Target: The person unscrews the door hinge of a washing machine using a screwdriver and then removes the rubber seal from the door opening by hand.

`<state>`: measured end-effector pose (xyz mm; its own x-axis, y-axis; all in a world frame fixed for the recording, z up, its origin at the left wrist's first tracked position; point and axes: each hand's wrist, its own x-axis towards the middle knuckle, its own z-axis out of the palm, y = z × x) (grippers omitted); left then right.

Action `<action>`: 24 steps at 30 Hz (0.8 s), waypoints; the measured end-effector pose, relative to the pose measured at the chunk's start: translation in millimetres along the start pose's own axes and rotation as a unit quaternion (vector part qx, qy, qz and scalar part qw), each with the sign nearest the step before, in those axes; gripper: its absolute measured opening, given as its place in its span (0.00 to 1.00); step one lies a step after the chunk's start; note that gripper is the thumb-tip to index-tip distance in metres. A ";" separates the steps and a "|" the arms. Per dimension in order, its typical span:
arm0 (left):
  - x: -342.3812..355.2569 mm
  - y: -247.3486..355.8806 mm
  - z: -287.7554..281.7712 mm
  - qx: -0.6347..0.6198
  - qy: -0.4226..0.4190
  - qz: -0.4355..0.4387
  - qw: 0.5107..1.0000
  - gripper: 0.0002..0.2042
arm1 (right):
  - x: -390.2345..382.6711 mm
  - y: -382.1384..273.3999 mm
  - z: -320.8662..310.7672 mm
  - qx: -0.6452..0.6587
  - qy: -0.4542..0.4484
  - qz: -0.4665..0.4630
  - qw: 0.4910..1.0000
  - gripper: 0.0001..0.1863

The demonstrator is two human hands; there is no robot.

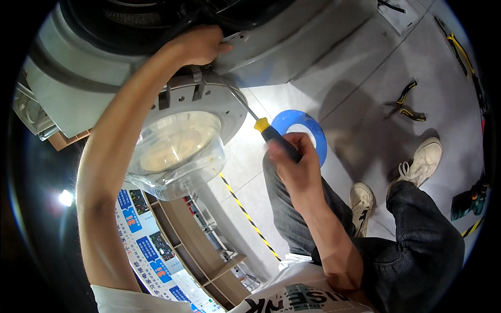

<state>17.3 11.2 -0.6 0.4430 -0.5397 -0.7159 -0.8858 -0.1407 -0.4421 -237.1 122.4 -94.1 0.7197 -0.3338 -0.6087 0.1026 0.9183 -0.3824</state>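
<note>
My left hand (203, 44) is raised to the grey machine front (261, 57) beside the black rubber gasket (177, 23), fingers curled over something hidden. Just below it a metal hinge (197, 78) joins the machine to an open round door (220, 101) with a clear glass bowl (172, 167). My right hand (292, 159), slightly blurred, grips a screwdriver (261, 125) with a black and yellow handle; its shaft points up-left to the hinge area below my left hand, where the tip is hard to make out.
A blue round sheet (315, 133) lies behind my right hand on the tiled floor. Pliers (404, 104), more hand tools (456, 49) and a power drill (467, 203) lie rightward, near my shoes (420, 161). Wooden shelving (182, 235) and striped floor tape (245, 219) are lower left.
</note>
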 end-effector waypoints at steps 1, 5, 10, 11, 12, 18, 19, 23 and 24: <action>-0.8 -0.8 -0.3 0.002 0.010 0.002 1.000 0.23 | -4.2 -1.5 -0.6 -0.162 0.024 -0.172 0.971 0.16; -1.4 1.7 -2.4 -0.001 0.012 0.002 1.000 0.23 | -1.9 -0.3 3.6 -0.068 0.005 -0.051 0.996 0.14; -0.4 1.9 -0.5 0.006 0.014 -0.008 1.000 0.24 | 5.4 -8.2 -4.9 0.226 -0.158 0.213 0.937 0.14; -0.5 1.2 -0.7 0.009 0.014 -0.007 1.000 0.24 | 2.6 -8.7 3.7 0.153 -0.111 0.161 0.969 0.13; -0.9 1.1 -1.4 0.011 0.013 -0.007 1.000 0.24 | 0.4 -10.4 8.5 0.078 -0.063 0.108 0.989 0.13; -2.2 6.1 0.2 0.016 0.024 -0.016 0.999 0.24 | 12.1 -4.1 -7.2 0.042 -0.077 0.060 0.994 0.14; -2.9 4.9 1.8 0.016 0.026 -0.016 0.999 0.24 | 12.2 -11.1 -10.5 0.179 -0.138 0.239 0.944 0.15; 0.1 5.3 -1.2 0.007 0.027 -0.015 0.999 0.23 | 1.7 -7.4 6.7 0.248 -0.009 0.170 0.954 0.15; -0.2 5.3 -2.2 0.002 0.024 -0.017 1.000 0.23 | 2.6 -9.0 0.8 0.297 -0.042 0.108 0.948 0.12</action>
<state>12.2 8.7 -1.7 0.4655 -0.5744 -0.6733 -0.8699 -0.1567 -0.4677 -235.6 113.5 -91.7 0.8170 -0.1302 -0.5618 0.2984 0.9290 0.2187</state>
